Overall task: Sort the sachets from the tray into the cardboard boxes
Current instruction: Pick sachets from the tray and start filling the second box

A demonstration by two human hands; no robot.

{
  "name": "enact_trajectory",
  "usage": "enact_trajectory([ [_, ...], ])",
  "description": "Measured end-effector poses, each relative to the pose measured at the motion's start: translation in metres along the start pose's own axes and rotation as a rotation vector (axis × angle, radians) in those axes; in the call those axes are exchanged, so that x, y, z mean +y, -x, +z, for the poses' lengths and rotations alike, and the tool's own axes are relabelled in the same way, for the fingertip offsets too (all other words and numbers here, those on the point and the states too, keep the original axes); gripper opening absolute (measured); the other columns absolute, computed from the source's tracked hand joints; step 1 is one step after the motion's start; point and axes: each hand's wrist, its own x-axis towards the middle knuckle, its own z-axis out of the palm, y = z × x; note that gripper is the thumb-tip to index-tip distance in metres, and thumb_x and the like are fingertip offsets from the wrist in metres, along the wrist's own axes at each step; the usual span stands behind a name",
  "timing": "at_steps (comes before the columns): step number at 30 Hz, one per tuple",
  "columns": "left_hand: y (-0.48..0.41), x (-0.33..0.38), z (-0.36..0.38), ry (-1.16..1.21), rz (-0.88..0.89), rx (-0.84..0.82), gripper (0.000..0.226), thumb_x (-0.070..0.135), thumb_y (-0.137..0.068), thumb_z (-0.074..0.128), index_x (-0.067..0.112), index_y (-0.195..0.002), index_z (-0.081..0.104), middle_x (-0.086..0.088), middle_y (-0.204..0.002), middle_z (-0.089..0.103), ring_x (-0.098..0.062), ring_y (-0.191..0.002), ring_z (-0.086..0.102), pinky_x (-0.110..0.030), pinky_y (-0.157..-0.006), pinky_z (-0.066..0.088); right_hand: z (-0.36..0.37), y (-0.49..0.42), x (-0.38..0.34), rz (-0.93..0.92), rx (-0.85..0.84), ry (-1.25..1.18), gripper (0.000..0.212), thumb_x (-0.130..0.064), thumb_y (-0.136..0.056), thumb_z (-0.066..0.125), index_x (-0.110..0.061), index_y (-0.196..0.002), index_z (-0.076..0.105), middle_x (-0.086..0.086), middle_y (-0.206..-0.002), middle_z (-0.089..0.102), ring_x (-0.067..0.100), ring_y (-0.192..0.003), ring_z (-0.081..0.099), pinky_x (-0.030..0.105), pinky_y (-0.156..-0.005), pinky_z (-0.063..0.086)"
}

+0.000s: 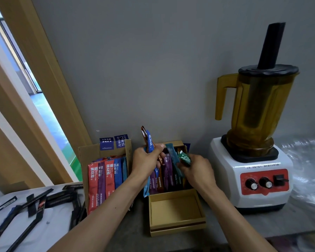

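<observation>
The left hand grips a bunch of sachets upright, likely to keep them ready, while the right hand just beside it pinches a green sachet above the box under both hands, probably to slot it in.

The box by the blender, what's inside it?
Sachets standing upright, purple, teal and brown. The left hand and right hand, gripping more sachets, cover part of the row, and the floor of the box is hidden.
</observation>
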Motion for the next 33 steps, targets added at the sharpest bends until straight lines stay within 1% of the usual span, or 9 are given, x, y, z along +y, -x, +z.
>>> enact_trajectory([
  [3,-0.001,-0.006,-0.003,0.013,-0.048,-0.012,0.014,0.026,-0.096,0.070,0.012,-0.097,0.073,-0.004,-0.078,0.074,-0.010,-0.049,0.055,-0.027,-0.057,0.049,0.002,0.000,-0.001,0.007,0.065,0.252,0.030,-0.039,-0.091,0.075,-0.025,-0.117,0.068,-0.002,-0.104,0.076,0.019,-0.092,0.073,0.041,-0.075,0.062],
  [7,0.003,-0.011,-0.006,0.013,-0.061,-0.047,0.015,0.026,-0.096,0.070,0.012,-0.100,0.072,-0.004,-0.082,0.075,-0.009,-0.052,0.057,-0.027,-0.060,0.052,0.004,0.001,0.000,0.068,0.100,-0.054,0.040,-0.038,-0.088,0.079,-0.022,-0.118,0.058,-0.005,-0.106,0.072,0.016,-0.093,0.072,0.039,-0.073,0.064],
  [11,0.007,-0.006,-0.007,-0.012,-0.022,-0.111,0.016,0.026,-0.092,0.075,0.016,-0.104,0.073,-0.003,-0.081,0.075,-0.010,-0.052,0.057,-0.033,-0.066,0.055,-0.007,0.003,-0.005,0.215,-0.329,-0.597,0.042,-0.023,-0.091,0.077,-0.016,-0.124,0.051,-0.001,-0.098,0.072,0.006,-0.070,0.070,0.020,-0.056,0.053],
  [14,0.010,0.003,-0.006,-0.059,0.034,-0.228,0.021,0.027,-0.089,0.079,0.018,-0.108,0.074,-0.003,-0.076,0.075,-0.012,-0.051,0.057,-0.032,-0.066,0.057,-0.016,0.006,-0.003,0.112,-0.595,-0.662,0.033,-0.019,-0.091,0.077,-0.009,-0.118,0.060,0.000,-0.077,0.067,0.009,-0.059,0.056,0.022,-0.054,0.047],
  [18,0.010,0.010,-0.002,-0.182,0.069,-0.343,0.020,0.029,-0.091,0.076,0.016,-0.105,0.074,-0.002,-0.077,0.076,-0.009,-0.049,0.057,-0.022,-0.055,0.053,-0.019,0.007,-0.006,0.031,-0.672,-0.635,0.026,-0.015,-0.087,0.081,-0.005,-0.108,0.068,0.008,-0.083,0.066,0.013,-0.064,0.057,0.026,-0.061,0.051],
  [22,0.009,0.011,-0.001,-0.211,0.072,-0.208,0.018,0.029,-0.094,0.072,0.011,-0.091,0.073,-0.001,-0.066,0.072,-0.012,-0.047,0.057,-0.026,-0.056,0.053,-0.021,0.009,-0.002,0.041,-0.633,-0.652,0.034,-0.017,-0.086,0.082,-0.009,-0.116,0.068,0.004,-0.099,0.077,0.019,-0.085,0.072,0.029,-0.077,0.058],
  [26,0.000,0.010,-0.008,-0.180,0.048,-0.026,0.022,0.028,-0.094,0.072,0.012,-0.079,0.072,-0.006,-0.067,0.073,-0.012,-0.046,0.057,-0.030,-0.060,0.054,-0.024,0.011,0.006,0.092,-0.533,-0.793,0.026,-0.022,-0.101,0.063,-0.011,-0.124,0.068,0.009,-0.116,0.077,0.026,-0.110,0.073,0.040,-0.095,0.058],
  [29,-0.001,0.010,-0.008,-0.183,0.078,0.037,0.019,0.026,-0.095,0.071,0.013,-0.081,0.074,-0.005,-0.074,0.075,-0.010,-0.046,0.057,-0.027,-0.058,0.054,-0.025,0.012,0.009,0.124,-0.599,-0.845,0.030,-0.024,-0.106,0.053,-0.010,-0.126,0.070,0.014,-0.115,0.076,0.027,-0.105,0.073,0.039,-0.094,0.057],
  [33,-0.001,0.010,-0.008,-0.159,0.086,0.076,0.016,0.025,-0.097,0.069,0.015,-0.084,0.073,-0.002,-0.074,0.074,-0.009,-0.047,0.057,-0.026,-0.057,0.054,-0.024,0.012,0.009,0.205,-0.563,-1.050,0.032,-0.024,-0.102,0.060,-0.004,-0.126,0.068,0.015,-0.104,0.074,0.019,-0.082,0.067,0.030,-0.074,0.057],
])
